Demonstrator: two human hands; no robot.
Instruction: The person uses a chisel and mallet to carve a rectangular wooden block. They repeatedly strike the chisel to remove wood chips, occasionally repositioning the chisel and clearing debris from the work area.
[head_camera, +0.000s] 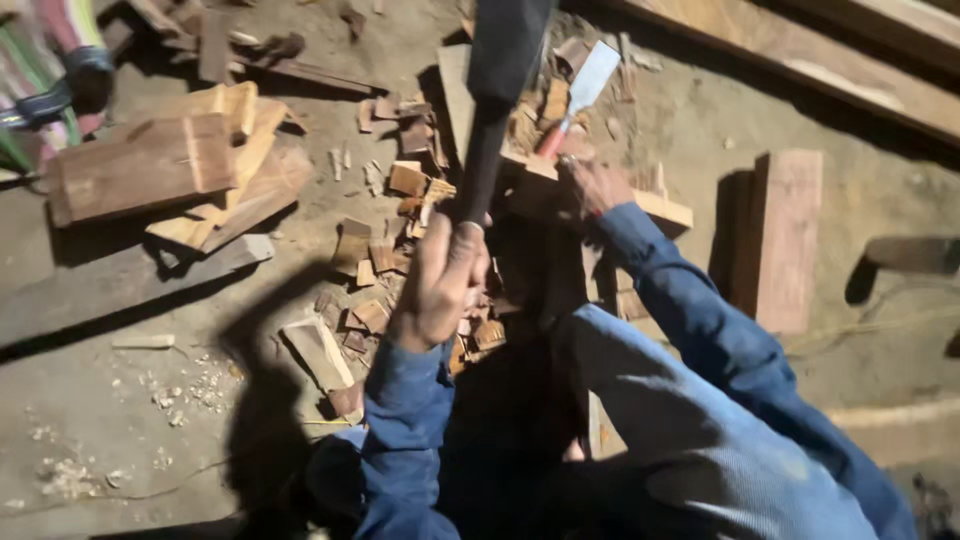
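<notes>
Two hands at frame centre. Your left hand (440, 285) grips a dark mallet (500, 90) raised high, ready to strike; your right hand (592, 185) clasps the red-handled chisel (575, 100), blade angled onto the pale plank (560, 170). Offcuts (375, 270) lie scattered left.

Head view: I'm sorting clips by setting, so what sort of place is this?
Probably a rough woodworking spot on a dirt floor: wood offcuts lie scattered, and the hands hold a chisel and a mallet.
</notes>
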